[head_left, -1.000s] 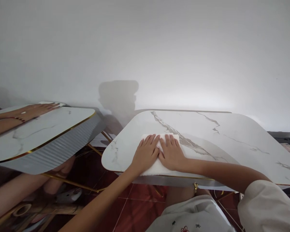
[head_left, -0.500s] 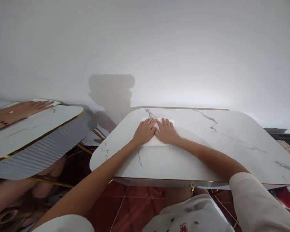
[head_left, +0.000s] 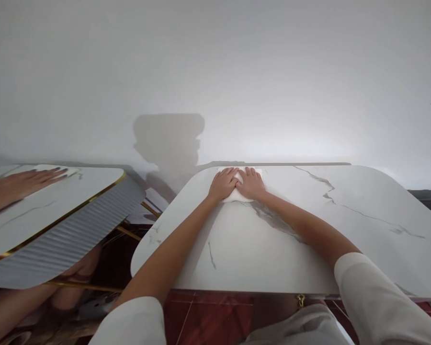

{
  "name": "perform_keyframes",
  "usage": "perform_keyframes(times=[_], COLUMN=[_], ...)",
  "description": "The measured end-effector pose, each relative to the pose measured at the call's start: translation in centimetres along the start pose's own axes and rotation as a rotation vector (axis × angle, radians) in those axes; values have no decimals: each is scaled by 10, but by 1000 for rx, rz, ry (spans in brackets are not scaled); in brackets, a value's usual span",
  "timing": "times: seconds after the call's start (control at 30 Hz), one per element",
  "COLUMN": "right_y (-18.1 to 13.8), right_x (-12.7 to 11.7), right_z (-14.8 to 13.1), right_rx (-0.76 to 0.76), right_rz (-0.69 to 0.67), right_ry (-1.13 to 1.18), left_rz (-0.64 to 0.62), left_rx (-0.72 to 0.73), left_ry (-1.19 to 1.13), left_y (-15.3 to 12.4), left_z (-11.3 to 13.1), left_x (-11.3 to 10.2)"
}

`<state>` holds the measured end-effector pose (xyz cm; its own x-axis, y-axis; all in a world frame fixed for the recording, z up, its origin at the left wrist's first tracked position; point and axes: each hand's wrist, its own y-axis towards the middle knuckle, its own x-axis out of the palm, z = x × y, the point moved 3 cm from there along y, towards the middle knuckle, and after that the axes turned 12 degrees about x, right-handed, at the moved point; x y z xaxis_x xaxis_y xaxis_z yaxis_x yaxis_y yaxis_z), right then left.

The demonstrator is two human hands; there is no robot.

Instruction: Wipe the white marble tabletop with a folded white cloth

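My left hand (head_left: 222,183) and my right hand (head_left: 251,183) lie flat side by side, fingers stretched out, pressing a folded white cloth (head_left: 236,196) onto the white marble tabletop (head_left: 301,225). Both arms are stretched far forward, and the cloth sits close to the table's far edge by the wall. Most of the cloth is hidden under my hands; only its near edge and a strip between my thumbs show.
A second marble table with a gold rim (head_left: 53,215) stands at the left, where another person's hand (head_left: 21,184) rests flat on a white cloth. A white wall (head_left: 215,72) rises right behind both tables. Red floor tiles (head_left: 208,311) show below.
Both my hands have slid the cloth away from me, from the table's near edge across to its far edge. The other person's hand stays on the left table.
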<state>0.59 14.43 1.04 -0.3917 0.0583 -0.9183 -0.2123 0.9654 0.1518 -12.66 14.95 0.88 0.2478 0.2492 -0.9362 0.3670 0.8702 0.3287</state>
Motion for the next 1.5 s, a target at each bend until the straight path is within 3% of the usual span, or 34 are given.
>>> perform_keyframes(times=[0.43, 0.67, 0.8, 1.13, 1.5], right_y=[47, 54, 50, 16, -61], right_x=[2, -11, -17, -21, -26], right_z=[11, 56, 71, 62, 45], right_rx=[-1, 27, 77, 99, 41], right_rz=[20, 57, 76, 50, 48], right_ry=[-16, -87, -85, -101, -123], left_rz=[-19, -15, -4, -6, 38], left_rx=[-22, 16, 73, 107, 154], left_ry=[50, 23, -2, 0, 36], left_y=[38, 75, 83, 57, -18], left_z=[-15, 18, 33, 42, 74], left_x=[12, 30, 34, 26, 10])
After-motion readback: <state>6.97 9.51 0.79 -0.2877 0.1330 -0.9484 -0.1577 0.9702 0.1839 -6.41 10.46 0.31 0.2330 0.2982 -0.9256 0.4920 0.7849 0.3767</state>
